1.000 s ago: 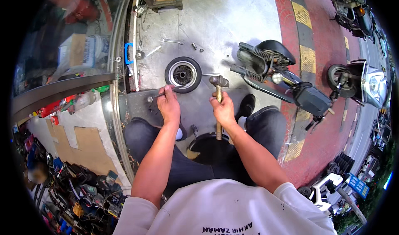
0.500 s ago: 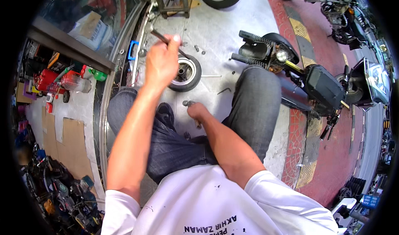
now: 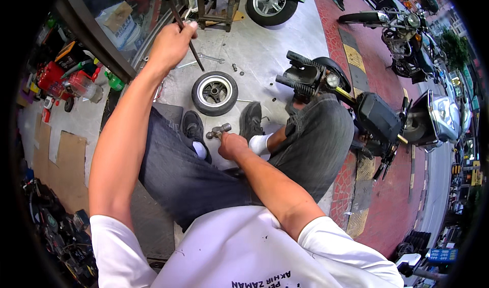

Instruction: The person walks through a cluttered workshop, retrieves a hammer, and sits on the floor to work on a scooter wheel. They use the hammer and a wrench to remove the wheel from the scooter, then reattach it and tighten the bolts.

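Hold dark bar [image 3: 176, 13] in wrapped fingers of left hand [image 3: 171, 43], as shown: raised and tilted, with one end above the fingers and the other below, pointing toward wheel [image 3: 215, 92]. Hold hammer [image 3: 218, 131] in clenched fingers of right hand [image 3: 235, 146], close to the head and between left shoe [image 3: 192, 126] and right shoe [image 3: 251, 120]. Locate wheel flat on the floor, ahead of the right fingers, and to the right of and nearer than the left fingers; untouched by either hand. Gap between bar and wheel: impossible to tell from this view.

For better control, probably best to grip the bar firmly, clear of both ends, and to turn the wrist slowly. Guard against contact with door frame [image 3: 91, 38], left of the left fingers. Carry the hammer low, away from both shoes.

Containers: white tub [image 3: 118, 37] behind glass, left of the left fingers; clear container [image 3: 86, 87] and green bottle [image 3: 115, 81], left of and nearer than the same fingers. Contents of all three: not discernible
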